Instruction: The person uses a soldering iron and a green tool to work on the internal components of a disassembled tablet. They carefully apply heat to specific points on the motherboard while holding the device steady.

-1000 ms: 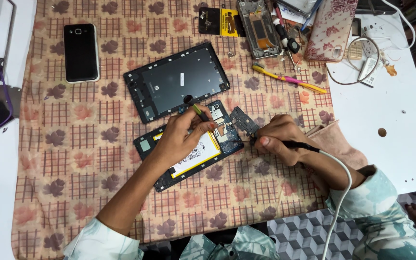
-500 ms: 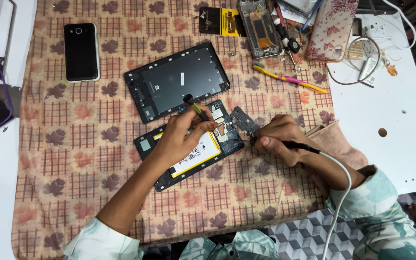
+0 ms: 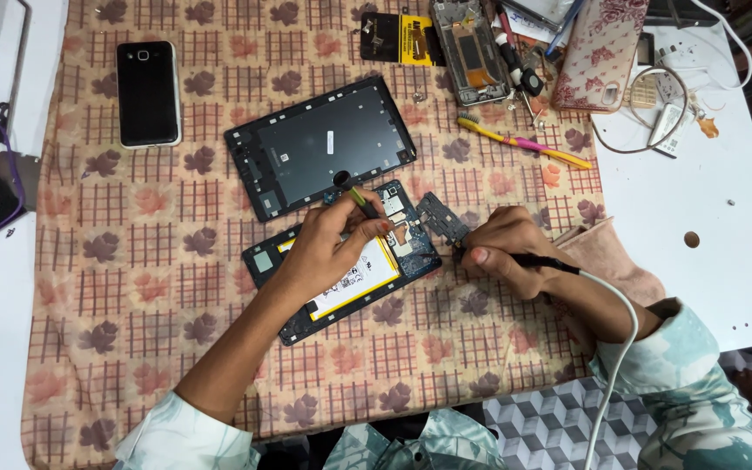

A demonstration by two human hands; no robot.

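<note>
Gripping one screwdriver [image 3: 354,195], left hand [image 3: 328,248] over one opened tablet [image 3: 341,265]; right hand [image 3: 502,252] clasps one corded tool [image 3: 537,260].

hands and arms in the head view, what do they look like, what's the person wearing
Both hands, left hand and right hand, are bare: no gloves, rings or watch visible. Forearms are uncovered; pale mint-and-white patterned sleeves are pushed up near the elbows.

Bare cloth [image 3: 158,287] left of opened tablet [image 3: 341,270]
</note>
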